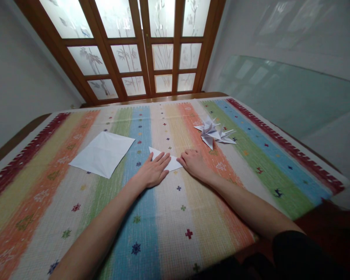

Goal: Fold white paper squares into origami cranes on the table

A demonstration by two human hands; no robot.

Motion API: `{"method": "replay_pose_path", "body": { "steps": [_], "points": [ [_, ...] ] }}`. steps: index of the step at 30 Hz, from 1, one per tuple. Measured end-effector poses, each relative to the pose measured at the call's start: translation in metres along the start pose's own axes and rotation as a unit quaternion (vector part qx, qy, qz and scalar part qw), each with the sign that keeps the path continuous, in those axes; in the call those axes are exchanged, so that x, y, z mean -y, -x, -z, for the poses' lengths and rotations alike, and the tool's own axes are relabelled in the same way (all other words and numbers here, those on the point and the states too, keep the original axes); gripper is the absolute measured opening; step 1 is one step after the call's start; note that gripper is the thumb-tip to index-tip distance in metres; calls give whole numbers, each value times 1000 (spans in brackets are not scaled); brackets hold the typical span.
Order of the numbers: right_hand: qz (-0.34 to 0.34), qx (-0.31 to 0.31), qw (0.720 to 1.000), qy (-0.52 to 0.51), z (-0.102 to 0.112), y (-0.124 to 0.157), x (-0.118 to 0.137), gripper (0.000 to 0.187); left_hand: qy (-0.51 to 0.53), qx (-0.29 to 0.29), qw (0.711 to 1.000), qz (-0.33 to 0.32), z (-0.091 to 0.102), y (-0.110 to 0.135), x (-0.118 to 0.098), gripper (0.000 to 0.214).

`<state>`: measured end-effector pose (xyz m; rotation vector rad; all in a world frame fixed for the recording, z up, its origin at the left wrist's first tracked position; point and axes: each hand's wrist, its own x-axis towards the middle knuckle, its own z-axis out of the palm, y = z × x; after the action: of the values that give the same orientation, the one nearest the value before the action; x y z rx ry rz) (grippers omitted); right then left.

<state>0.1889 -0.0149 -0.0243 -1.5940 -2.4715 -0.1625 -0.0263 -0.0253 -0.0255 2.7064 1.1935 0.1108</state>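
Flatly, left hand [154,171] spans folded paper [174,164] (cloth [170,217] all round), right hand [194,161] curled at edge, grip unclear.

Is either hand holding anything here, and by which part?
The left hand lies flat on the folded white paper triangle, not gripping it; the right hand is at its right corner, but whether it pinches cannot be told.

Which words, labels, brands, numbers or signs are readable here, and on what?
None readable.
Creased white square paper sheet: no lettering.
Small folded white paper piece: none on the part showing; the left hand covers some.
Folded white paper birds: none visible.
Multicolour striped fabric tablecloth: crosses, snowflakes and animals, decoration only.
Brown-framed frosted glass doors: plant designs, no text.
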Motion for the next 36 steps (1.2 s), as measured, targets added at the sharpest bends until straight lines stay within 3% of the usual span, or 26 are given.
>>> {"method": "replay_pose_path", "body": {
  "steps": [6, 10, 16, 20, 22, 25, 27, 30, 33, 36],
  "points": [
    [-13, 35, 998, -43, 7, 0, -33, 38, 19, 5, 1000, 3, 1, -1, 4, 64],
    [-48, 73, 988, -127, 11, -2, -54, 35, 56, -8, 998, 17, 2, -5, 0, 54],
    [-48, 0, 964, -260, 6, -5, -53, 22, 202, -79, 975, 38, 1, -3, -10, 25],
    [-57, -46, 925, -373, -1, -8, -50, 17, 289, -125, 943, 104, 14, 6, -3, 19],
    [-62, -63, 894, -440, -1, -11, -48, 20, 309, -197, 915, 171, 25, 8, 1, 19],
    [-23, -60, 848, -527, 6, -19, -40, 50, 381, -291, 843, 242, 38, 5, 3, 15],
    [4, -30, 819, -572, 13, -26, -29, 61, 467, -285, 806, 226, 42, 1, 1, 21],
    [2, 13, 787, -617, 20, -33, -10, 48, 566, -241, 768, 181, 40, -5, -4, 30],
    [-33, 34, 776, -628, 17, -37, 4, 29, 568, -258, 759, 185, 34, -7, -6, 30],
    [-89, 11, 761, -643, 6, -37, 11, 28, 557, -275, 751, 222, 30, -6, -2, 26]
  ]
}}
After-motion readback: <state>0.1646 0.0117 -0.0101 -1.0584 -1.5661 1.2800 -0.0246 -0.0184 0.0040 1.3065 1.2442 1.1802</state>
